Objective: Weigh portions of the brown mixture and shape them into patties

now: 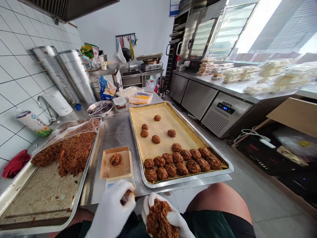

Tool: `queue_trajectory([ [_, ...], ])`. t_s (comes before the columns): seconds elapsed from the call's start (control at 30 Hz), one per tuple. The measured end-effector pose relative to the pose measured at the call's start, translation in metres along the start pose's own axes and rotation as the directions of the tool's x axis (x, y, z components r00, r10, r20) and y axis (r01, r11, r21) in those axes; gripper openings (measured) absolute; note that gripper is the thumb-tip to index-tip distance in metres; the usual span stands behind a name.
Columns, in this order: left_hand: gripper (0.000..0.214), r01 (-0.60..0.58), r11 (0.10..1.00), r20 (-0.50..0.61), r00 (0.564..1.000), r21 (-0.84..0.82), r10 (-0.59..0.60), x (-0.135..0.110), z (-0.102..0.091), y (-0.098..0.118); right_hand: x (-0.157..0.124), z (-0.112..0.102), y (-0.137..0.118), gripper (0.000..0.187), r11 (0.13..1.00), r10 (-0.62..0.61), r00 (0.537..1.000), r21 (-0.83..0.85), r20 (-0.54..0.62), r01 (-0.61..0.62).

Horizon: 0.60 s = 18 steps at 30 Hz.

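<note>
My left hand (112, 206), in a white glove, is closed with a small brown piece of the mixture (127, 197) between thumb and fingers. My gloved right hand (179, 223) grips a large, loose lump of brown shredded mixture (159, 219) above my lap. Just beyond my left hand, a square brown paper tray (105, 168) rests on a small scale (121, 182) and holds one small lump (115, 159). To the right, a lined baking tray (138, 122) carries rounded brown balls (170, 169), packed along the near edge and scattered farther back.
On the left, a metal tray (37, 201) holds a heap of mixture (76, 150) partly under plastic wrap. Behind stand a wrapped bowl (100, 108) and a plastic container (140, 98). A counter with clear packs (257, 88) runs along the right. My knee (220, 201) is beside the baking tray.
</note>
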<state>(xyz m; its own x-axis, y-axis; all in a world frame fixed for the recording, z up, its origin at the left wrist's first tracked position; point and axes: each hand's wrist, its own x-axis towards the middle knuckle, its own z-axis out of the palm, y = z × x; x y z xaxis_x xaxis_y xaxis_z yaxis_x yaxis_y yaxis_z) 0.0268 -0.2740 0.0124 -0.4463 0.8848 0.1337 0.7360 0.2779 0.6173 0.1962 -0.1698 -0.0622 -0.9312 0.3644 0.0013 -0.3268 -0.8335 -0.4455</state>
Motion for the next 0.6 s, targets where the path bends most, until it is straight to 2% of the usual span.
queue_trajectory([
  [0.13, 0.021, 0.1, 0.995, -0.093, 0.99, -0.028, -0.102, 0.02, -0.033, -0.036, 0.003, -0.007, 0.002, 0.039, 0.998, -0.026, 0.996, 0.056, -0.083, 0.031],
  [0.2, 0.012, 0.074, 0.997, -0.155, 0.986, 0.03, -0.069, 0.036, -0.041, -0.056, 0.004, -0.012, 0.005, 0.037, 0.996, -0.02, 0.993, 0.084, -0.113, 0.03],
  [0.3, 0.013, 0.017, 0.994, -0.188, 0.982, 0.107, 0.003, 0.064, -0.038, -0.08, 0.006, -0.017, 0.009, 0.037, 0.993, -0.002, 0.994, 0.12, -0.107, 0.015],
  [0.4, 0.015, 0.006, 0.991, -0.183, 0.983, 0.134, 0.019, 0.086, -0.028, -0.09, 0.006, -0.019, 0.009, 0.036, 0.99, 0.014, 0.994, 0.142, -0.112, 0.002],
  [0.47, 0.014, -0.003, 0.99, -0.185, 0.982, 0.142, 0.03, 0.091, -0.025, -0.09, 0.006, -0.021, 0.008, 0.035, 0.989, 0.015, 0.993, 0.149, -0.119, 0.003],
  [0.6, 0.016, 0.011, 0.99, -0.258, 0.966, 0.14, 0.026, 0.074, -0.035, -0.087, 0.004, -0.025, 0.008, 0.036, 0.982, 0.01, 0.992, 0.188, -0.129, 0.014],
])
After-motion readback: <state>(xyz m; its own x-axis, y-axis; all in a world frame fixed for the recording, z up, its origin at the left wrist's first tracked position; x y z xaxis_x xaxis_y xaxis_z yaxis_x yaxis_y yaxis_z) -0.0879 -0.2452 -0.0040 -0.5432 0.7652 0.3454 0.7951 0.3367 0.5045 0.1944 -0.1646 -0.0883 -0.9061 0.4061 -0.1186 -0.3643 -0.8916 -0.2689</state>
